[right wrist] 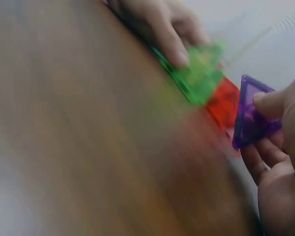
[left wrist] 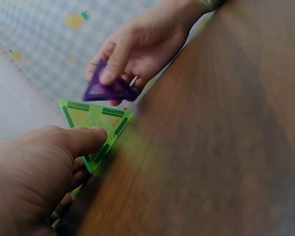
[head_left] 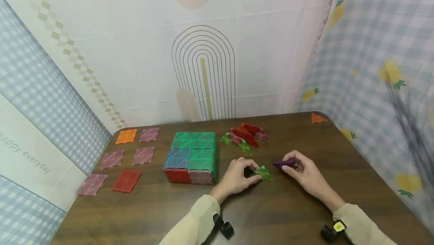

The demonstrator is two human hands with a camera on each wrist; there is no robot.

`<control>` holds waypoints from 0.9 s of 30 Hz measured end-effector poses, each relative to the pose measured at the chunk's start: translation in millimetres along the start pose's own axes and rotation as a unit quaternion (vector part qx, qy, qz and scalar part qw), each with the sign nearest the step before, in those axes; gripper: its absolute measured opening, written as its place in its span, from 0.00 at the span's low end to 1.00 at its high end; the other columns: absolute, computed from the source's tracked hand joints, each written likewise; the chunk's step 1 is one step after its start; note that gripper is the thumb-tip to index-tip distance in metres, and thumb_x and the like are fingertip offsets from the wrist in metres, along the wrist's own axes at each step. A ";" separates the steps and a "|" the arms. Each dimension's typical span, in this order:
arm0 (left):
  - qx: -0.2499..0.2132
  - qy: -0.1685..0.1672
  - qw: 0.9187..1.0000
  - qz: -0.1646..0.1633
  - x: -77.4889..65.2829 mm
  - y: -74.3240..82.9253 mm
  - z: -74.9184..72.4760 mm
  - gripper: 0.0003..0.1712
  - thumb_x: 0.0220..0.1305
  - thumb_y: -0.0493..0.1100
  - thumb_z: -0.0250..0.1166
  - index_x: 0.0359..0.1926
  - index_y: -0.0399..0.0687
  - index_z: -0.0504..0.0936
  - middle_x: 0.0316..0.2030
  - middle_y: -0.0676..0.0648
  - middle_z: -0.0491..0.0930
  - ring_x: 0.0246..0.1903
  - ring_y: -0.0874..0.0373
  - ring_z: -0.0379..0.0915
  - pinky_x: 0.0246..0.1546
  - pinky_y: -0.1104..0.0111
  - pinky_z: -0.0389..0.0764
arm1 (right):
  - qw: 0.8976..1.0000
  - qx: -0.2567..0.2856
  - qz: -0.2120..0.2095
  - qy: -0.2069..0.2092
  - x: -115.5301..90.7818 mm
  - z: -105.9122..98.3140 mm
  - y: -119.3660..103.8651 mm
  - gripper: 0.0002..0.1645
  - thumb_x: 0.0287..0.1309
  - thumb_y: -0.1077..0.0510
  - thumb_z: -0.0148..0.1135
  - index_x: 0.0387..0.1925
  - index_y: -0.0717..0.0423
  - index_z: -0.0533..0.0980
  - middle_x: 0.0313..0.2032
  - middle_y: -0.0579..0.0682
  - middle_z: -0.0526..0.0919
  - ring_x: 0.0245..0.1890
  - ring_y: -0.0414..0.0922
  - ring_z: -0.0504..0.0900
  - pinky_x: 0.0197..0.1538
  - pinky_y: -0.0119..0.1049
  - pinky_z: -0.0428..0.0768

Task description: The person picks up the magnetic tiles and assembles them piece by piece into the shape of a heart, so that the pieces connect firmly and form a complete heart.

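Observation:
My left hand (head_left: 236,177) pinches a green triangular magnetic tile (left wrist: 96,118) between thumb and fingers, just above the table. To its right, my right hand (head_left: 306,171) holds a purple triangular magnetic tile (right wrist: 250,118) by thumb and fingertips. In the head view a small gap separates the two tiles. Left of my left hand stands a box built of square magnetic tiles (head_left: 193,150), with green and blue on top, red and pink on the front. Beyond my hands, a row of red, pink and green triangular tiles (head_left: 245,136) stands leaning together.
Loose square tiles lie on the table's left side: an orange one (head_left: 126,136), a red one (head_left: 126,181) and several pink ones (head_left: 143,156). An orange triangular tile (head_left: 318,118) lies at the far right corner. Patterned cloth (head_left: 149,68) hangs behind the wooden table (head_left: 135,218).

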State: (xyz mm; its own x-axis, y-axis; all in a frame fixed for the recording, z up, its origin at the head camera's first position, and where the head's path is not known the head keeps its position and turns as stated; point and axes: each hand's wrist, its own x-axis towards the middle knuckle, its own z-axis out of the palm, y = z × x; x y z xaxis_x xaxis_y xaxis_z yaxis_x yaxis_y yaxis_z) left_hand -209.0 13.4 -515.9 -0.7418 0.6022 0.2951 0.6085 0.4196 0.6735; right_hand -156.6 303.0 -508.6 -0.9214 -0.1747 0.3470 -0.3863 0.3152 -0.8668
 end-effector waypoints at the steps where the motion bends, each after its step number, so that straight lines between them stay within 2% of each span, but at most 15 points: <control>1: 0.001 0.000 1.000 0.000 0.4 0.2 -0.2 0.07 0.71 0.49 0.80 0.45 0.58 0.92 0.40 0.59 0.88 0.43 0.66 0.78 0.48 0.75 0.77 | 1.000 0.015 0.002 -0.005 -0.3 4.6 -2.3 0.10 0.76 0.68 0.68 0.54 0.60 0.79 0.48 0.59 0.84 0.41 0.38 0.85 0.41 0.31 0.85; 6: -0.001 0.002 1.000 0.006 2.9 2.1 -2.9 0.07 0.70 0.48 0.80 0.45 0.57 0.92 0.40 0.58 0.89 0.43 0.65 0.79 0.48 0.74 0.77 | 0.998 0.061 0.002 -0.024 -1.1 18.1 -9.7 0.11 0.76 0.70 0.67 0.54 0.61 0.78 0.51 0.59 0.83 0.45 0.40 0.88 0.45 0.33 0.87; 11: 0.002 0.001 1.000 0.007 5.2 3.2 -5.0 0.06 0.70 0.47 0.80 0.44 0.56 0.92 0.40 0.58 0.89 0.43 0.65 0.79 0.48 0.74 0.77 | 0.995 0.087 -0.008 -0.056 0.6 20.3 -10.7 0.11 0.76 0.71 0.65 0.56 0.64 0.78 0.52 0.61 0.83 0.50 0.42 0.89 0.49 0.34 0.88; 14: 0.010 0.003 1.000 0.013 6.2 2.7 -4.3 0.06 0.71 0.48 0.80 0.45 0.57 0.91 0.40 0.58 0.89 0.43 0.66 0.78 0.48 0.74 0.77 | 0.993 0.101 -0.022 -0.065 2.7 16.9 -8.1 0.11 0.79 0.71 0.61 0.58 0.67 0.77 0.53 0.62 0.83 0.52 0.42 0.88 0.52 0.33 0.87; 17: 0.013 0.005 1.000 0.015 5.2 1.7 -2.5 0.07 0.71 0.49 0.80 0.45 0.57 0.91 0.41 0.59 0.89 0.43 0.67 0.79 0.48 0.75 0.78 | 0.989 0.122 -0.054 -0.061 6.9 9.4 -1.4 0.13 0.82 0.72 0.52 0.60 0.74 0.74 0.53 0.67 0.82 0.54 0.44 0.87 0.56 0.33 0.86; 21: 0.005 0.000 1.000 0.001 1.3 0.8 -0.1 0.07 0.72 0.50 0.79 0.47 0.58 0.92 0.41 0.60 0.89 0.44 0.67 0.78 0.48 0.74 0.79 | 0.984 0.158 -0.079 -0.014 18.0 -9.1 15.0 0.16 0.83 0.72 0.45 0.59 0.84 0.71 0.51 0.68 0.84 0.53 0.47 0.87 0.53 0.35 0.84; 23: -0.001 -0.003 1.000 -0.008 -0.6 0.7 0.5 0.07 0.72 0.50 0.79 0.46 0.58 0.92 0.41 0.60 0.89 0.44 0.67 0.78 0.48 0.74 0.79 | 0.984 0.157 -0.071 0.038 26.3 -21.6 25.0 0.16 0.83 0.71 0.47 0.58 0.85 0.72 0.49 0.64 0.86 0.50 0.46 0.88 0.49 0.35 0.84; 25: -0.007 -0.002 1.000 -0.013 -1.7 0.8 0.3 0.07 0.71 0.50 0.79 0.46 0.58 0.92 0.41 0.60 0.88 0.44 0.67 0.78 0.49 0.73 0.78 | 0.985 0.129 -0.061 0.094 35.6 -36.3 36.3 0.15 0.83 0.70 0.50 0.57 0.84 0.74 0.47 0.59 0.89 0.48 0.44 0.88 0.47 0.33 0.84; 27: -0.009 0.000 1.000 -0.013 -2.2 1.4 -0.5 0.07 0.71 0.49 0.80 0.45 0.58 0.92 0.41 0.60 0.88 0.44 0.66 0.78 0.50 0.72 0.78 | 0.986 0.077 -0.043 0.145 44.4 -52.3 47.1 0.16 0.84 0.67 0.54 0.58 0.81 0.76 0.47 0.52 0.90 0.47 0.41 0.88 0.46 0.30 0.84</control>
State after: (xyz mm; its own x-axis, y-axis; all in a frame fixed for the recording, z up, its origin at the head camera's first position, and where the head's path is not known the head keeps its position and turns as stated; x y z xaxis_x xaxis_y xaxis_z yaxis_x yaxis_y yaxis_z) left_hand -206.7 12.3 -515.3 -0.7570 0.5912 0.2781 0.5843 0.4221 0.6931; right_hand -217.9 358.8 -515.3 -0.8673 0.0856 0.4903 -0.4734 0.1623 -0.8658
